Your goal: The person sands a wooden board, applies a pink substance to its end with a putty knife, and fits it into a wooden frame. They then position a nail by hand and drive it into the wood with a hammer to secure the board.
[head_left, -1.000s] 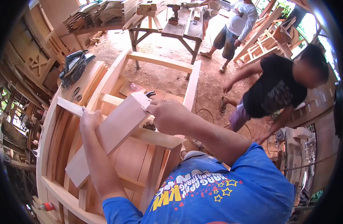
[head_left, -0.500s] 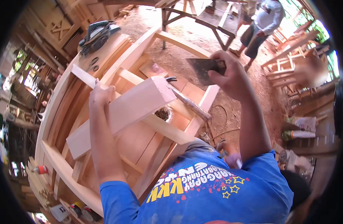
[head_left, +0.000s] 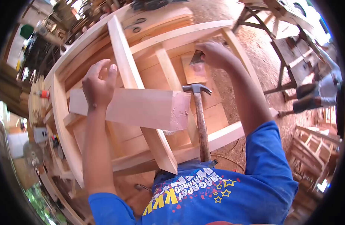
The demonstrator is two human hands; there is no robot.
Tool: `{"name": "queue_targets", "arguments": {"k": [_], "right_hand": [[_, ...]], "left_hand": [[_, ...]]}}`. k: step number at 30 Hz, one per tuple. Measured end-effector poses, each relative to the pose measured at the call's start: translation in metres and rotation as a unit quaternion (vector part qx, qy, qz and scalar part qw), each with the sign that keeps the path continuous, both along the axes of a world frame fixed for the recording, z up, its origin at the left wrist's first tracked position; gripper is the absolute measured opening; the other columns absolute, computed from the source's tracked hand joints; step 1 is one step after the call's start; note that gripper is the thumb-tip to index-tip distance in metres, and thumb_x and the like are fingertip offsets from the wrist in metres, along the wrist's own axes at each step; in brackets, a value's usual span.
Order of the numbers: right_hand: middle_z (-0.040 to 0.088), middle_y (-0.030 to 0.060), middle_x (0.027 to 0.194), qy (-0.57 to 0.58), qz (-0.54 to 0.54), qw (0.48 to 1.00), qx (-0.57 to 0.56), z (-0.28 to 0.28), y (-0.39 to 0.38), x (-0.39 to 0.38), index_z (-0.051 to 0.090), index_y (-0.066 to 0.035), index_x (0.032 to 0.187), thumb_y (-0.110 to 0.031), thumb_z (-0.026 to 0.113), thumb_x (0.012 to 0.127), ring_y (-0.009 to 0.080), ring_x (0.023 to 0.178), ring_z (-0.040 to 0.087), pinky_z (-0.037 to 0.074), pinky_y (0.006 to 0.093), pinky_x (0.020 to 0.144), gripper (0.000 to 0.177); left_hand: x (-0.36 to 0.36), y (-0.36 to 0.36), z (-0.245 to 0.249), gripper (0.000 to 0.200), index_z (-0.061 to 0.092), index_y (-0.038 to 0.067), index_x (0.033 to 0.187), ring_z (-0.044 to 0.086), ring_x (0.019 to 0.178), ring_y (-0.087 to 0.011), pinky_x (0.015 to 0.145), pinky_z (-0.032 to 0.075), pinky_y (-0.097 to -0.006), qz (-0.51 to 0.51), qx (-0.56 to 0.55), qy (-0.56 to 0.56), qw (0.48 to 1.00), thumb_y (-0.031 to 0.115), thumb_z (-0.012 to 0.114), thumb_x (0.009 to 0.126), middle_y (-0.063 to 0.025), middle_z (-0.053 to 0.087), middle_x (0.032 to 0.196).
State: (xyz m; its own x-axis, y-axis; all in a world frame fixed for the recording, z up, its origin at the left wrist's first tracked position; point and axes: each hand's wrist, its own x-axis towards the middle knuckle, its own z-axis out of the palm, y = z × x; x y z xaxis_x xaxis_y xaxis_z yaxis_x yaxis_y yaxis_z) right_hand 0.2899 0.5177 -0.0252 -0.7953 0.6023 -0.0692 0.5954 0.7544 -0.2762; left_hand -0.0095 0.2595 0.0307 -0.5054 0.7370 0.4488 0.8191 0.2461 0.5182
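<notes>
My left hand (head_left: 99,80) is raised over the near side of a thick squared wooden block (head_left: 142,107), fingers apart and holding nothing. Pinkish filler (head_left: 181,111) coats the block's right end. The block lies across a long wooden rail (head_left: 123,56) on a wooden frame (head_left: 176,35). My right hand (head_left: 214,54) grips a putty knife (head_left: 197,58), its blade tilted down at a small board (head_left: 195,77) smeared with pink filler. Between the block and my right forearm lies a claw hammer (head_left: 200,116), head away from me.
Scissors (head_left: 137,25) lie on stacked planks beyond the frame. A workbench (head_left: 285,56) stands at the right on a shaving-strewn floor, with another person (head_left: 318,88) near it. Wooden chair-like pieces (head_left: 311,142) are at the lower right. A red-capped bottle (head_left: 43,93) sits at the left.
My left hand has let go of the wooden rail and opened. My right hand has brought the putty knife from the air down to the filler board. The view has turned.
</notes>
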Motion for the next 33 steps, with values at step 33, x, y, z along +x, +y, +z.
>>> {"name": "queue_targets", "arguments": {"k": [33], "right_hand": [[0.069, 0.0218, 0.131, 0.067, 0.063, 0.995, 0.043, 0.051, -0.023, 0.003, 0.065, -0.001, 0.134, -0.004, 0.067, 0.091, 0.0406, 0.126, 0.063, 0.046, 0.0467, 0.112, 0.043]], "left_hand": [[0.012, -0.066, -0.03, 0.026, 0.077, 0.009, 0.098, 0.069, 0.111, -0.031, 0.099, 0.047, -0.0472, 0.075, 0.036, -0.041, 0.996, 0.033, 0.071, 0.09, -0.0093, 0.077, 0.106]]}}
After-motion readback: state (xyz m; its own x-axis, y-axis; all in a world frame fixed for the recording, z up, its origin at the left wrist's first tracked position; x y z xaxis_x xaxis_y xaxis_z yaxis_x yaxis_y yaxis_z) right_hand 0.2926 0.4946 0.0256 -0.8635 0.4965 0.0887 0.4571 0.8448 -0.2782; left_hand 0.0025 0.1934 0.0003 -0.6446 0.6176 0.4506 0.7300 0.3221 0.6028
